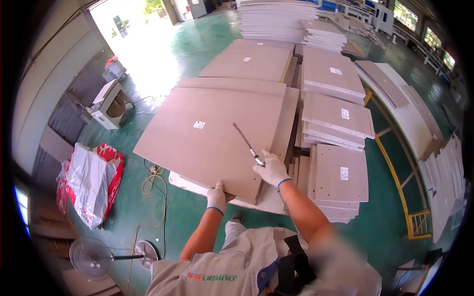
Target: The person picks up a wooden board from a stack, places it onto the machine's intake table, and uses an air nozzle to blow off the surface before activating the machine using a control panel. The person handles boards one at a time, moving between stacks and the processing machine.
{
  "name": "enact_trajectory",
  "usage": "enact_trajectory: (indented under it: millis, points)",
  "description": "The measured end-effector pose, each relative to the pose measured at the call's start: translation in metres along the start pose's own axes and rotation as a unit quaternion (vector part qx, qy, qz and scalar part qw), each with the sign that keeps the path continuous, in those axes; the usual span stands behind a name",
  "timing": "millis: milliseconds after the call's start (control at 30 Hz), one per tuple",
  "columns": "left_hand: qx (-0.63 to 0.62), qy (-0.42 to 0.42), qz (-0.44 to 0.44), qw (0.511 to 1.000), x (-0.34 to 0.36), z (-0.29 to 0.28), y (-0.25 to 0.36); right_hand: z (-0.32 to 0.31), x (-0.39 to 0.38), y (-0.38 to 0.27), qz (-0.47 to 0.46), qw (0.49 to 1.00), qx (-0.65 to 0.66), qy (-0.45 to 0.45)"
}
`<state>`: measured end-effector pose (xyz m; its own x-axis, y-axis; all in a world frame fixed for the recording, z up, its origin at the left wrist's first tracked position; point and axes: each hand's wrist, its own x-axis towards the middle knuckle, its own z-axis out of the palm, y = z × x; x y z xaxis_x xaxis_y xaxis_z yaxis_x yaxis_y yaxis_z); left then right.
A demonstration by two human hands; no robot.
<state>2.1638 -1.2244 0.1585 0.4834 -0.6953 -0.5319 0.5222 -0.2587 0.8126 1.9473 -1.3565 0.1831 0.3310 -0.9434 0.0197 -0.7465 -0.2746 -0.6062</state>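
Observation:
A large pinkish-brown panel (222, 111) with a small white label lies on top of a stack in front of me. My left hand (217, 198), in a white glove, grips its near edge, thumb on top and the other fingers hidden below. In my gloved right hand (273, 170), over the panel's right side, is a screwdriver (245, 140). Its long thin shaft points up and away to the left, and the handle is mostly covered by my fingers.
Smaller labelled panels (332, 170) are stacked close on the right, with more stacks (276, 22) behind. A yellow metal frame (395, 172) stands farther right. At left are a silver-and-red plastic wrapping (94, 182), a cord (163, 197) on the green floor and a standing fan (92, 259).

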Motion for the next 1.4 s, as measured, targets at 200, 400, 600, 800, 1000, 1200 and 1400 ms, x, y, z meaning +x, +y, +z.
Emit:
enact_trajectory:
  millis: [200, 400, 600, 800, 1000, 1200, 1400]
  points:
    - [0.047, -0.088, -0.023, 0.995, 0.145, -0.029, 0.059, -0.020, 0.028, -0.006, 0.160, 0.984, -0.041, 0.073]
    - [0.249, 0.381, 0.318, 0.832, 0.451, -0.279, 0.258, 0.042, -0.014, -0.071, 0.234, 0.969, -0.035, 0.069]
    - [0.098, 0.143, 0.278, 0.945, 0.569, -0.326, 0.329, 0.091, 0.010, -0.069, 0.341, 0.920, 0.041, 0.186]
    - [0.200, 0.036, 0.272, 0.941, 0.594, -0.264, 0.343, 0.083, 0.029, -0.088, 0.408, 0.849, 0.148, 0.300]
    - [0.165, 0.015, 0.266, 0.950, 0.576, -0.288, 0.342, 0.097, 0.031, -0.065, 0.353, 0.875, 0.055, 0.326]
    - [0.159, -0.006, 0.245, 0.956, 0.521, -0.262, 0.304, 0.053, 0.001, -0.095, 0.458, 0.820, 0.145, 0.311]
    - [0.174, 0.029, 0.309, 0.935, 0.519, -0.263, 0.304, 0.046, -0.012, -0.081, 0.426, 0.832, 0.191, 0.298]
